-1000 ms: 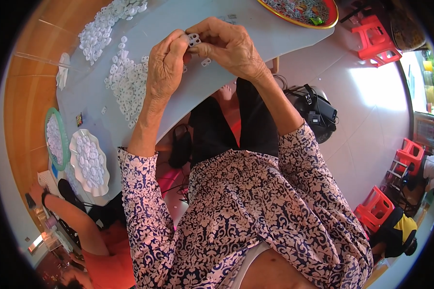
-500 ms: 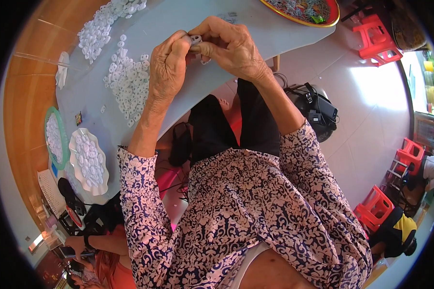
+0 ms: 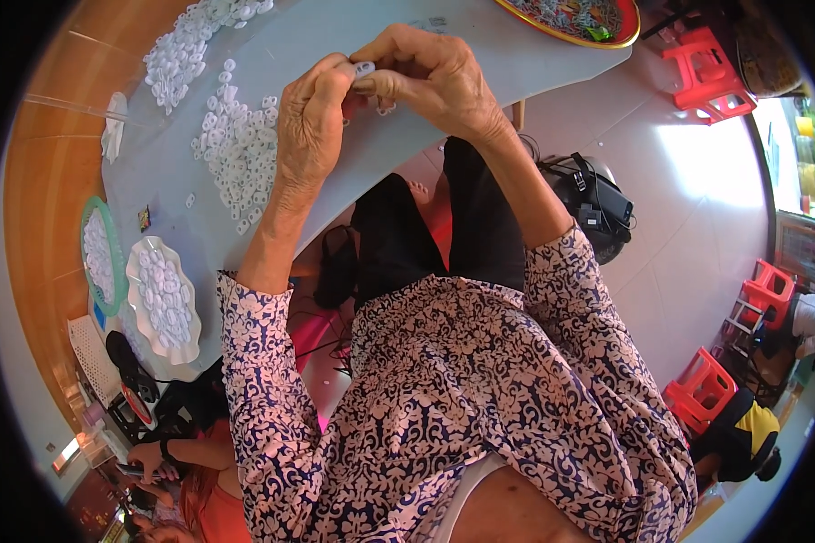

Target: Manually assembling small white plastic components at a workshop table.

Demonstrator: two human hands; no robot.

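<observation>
A pale grey table (image 3: 534,68) with a bowed edge stands over a light tiled floor (image 3: 661,271). Above its near edge, the person's left hand (image 3: 312,118) and right hand (image 3: 444,86) meet fingertip to fingertip. Between them sits a small white piece (image 3: 363,69) with dark holes: the left thumb and fingers close on one end, the right thumb and forefinger pinch the other. More white shows just below the right fingers; whether it is held cannot be told.

Beside the left wrist, a loose heap of similar pieces (image 3: 240,154) spreads over the table, with a second heap (image 3: 177,63) farther off. Left of these lie a small dark packet (image 3: 145,217), a scalloped white dish (image 3: 190,353) and a green-rimmed basket (image 3: 116,244), both filled with white pieces. At the far right corner rests a red tray with a gold rim (image 3: 629,32), holding thin grey bits. Beyond are red stools (image 3: 702,389) and, lower left, a co-worker in orange (image 3: 222,511).
</observation>
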